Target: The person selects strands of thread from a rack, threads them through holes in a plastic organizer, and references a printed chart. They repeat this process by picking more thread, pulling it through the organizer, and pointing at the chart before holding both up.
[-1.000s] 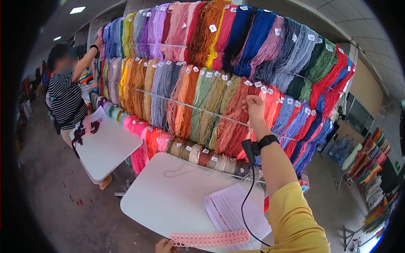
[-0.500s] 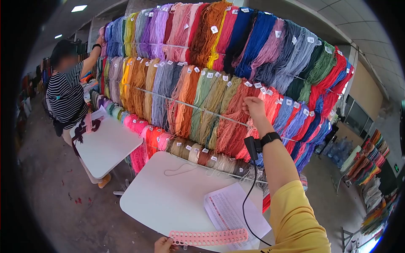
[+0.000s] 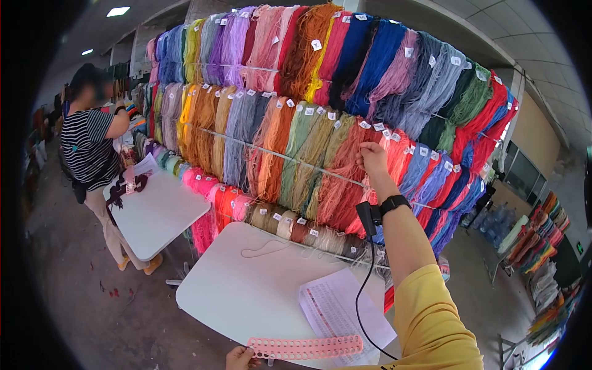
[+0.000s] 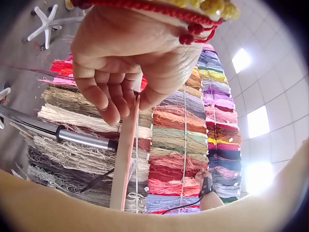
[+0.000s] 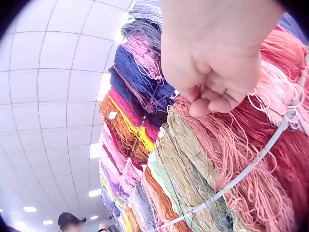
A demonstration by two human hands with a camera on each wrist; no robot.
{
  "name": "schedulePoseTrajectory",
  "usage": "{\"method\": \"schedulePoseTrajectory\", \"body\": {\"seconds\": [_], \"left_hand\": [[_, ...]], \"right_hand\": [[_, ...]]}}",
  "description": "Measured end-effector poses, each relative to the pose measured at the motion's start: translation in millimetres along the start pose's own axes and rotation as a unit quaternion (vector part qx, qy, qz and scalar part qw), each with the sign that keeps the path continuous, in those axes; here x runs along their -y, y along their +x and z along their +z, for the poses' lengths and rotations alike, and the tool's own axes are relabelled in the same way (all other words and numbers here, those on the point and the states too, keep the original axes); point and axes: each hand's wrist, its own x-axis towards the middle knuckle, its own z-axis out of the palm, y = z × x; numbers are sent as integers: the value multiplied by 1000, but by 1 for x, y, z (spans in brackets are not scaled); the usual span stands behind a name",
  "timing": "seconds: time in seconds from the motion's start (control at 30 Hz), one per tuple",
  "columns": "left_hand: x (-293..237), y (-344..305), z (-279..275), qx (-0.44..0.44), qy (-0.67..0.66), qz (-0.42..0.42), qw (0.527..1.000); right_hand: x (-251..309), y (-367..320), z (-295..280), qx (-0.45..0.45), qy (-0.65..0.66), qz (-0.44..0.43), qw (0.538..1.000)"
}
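My right hand (image 3: pixel 374 161) reaches up to the middle row of the yarn rack. Its fingers are curled and pinch strands near the top of a salmon-pink skein of yarn (image 3: pixel 341 179). Seen from the right wrist, that hand (image 5: pixel 212 77) has its thumb and fingertips drawn together against the salmon-pink yarn (image 5: pixel 217 140). Low over the near table edge, my left hand (image 3: pixel 239 359) holds a pink strip with rows of round holes (image 3: pixel 308 348) by one end. The left wrist view shows this strip (image 4: pixel 124 164) edge-on, pinched between thumb and fingers.
Skeins in many colours with white tags hang on rails (image 3: pixel 277 150). Below stands a white table (image 3: pixel 240 290) bearing a printed sheet (image 3: pixel 339 302) and a loose thread. A black cable (image 3: pixel 356 296) runs from my right wrist. Another person (image 3: pixel 92 142) stands by a second white table (image 3: pixel 157 219).
The other person at the left has lowered an arm from the top row and straightened up. My two hands stay almost where they were.
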Motion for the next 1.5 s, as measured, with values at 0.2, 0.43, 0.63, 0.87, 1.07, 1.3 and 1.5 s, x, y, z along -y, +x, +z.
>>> {"method": "schedulePoseTrajectory", "body": {"seconds": [0.2,0.43,0.63,0.87,1.07,1.3,1.5], "left_hand": [[2,2,-1,1,8,5,1000],[-8,-3,3,-2,36,13,999],[10,9,-10,14,-1,-1,1000],[19,4,-11,39,3,-27,999],[20,-3,-11,16,-44,-43,998],[21,-1,-6,-13,-52,-44,998],[21,2,1,-19,-58,-36,998]], "right_hand": [[1,2,4,22,77,39,996],[6,4,2,-110,-337,-257,899],[26,-20,4,-86,-266,-542,793],[95,-187,-6,110,5,-325,939],[30,-286,-109,346,-101,-55,931],[-253,-377,-534,332,-642,216,657],[-144,-366,-431,-45,-472,274,837]]}}
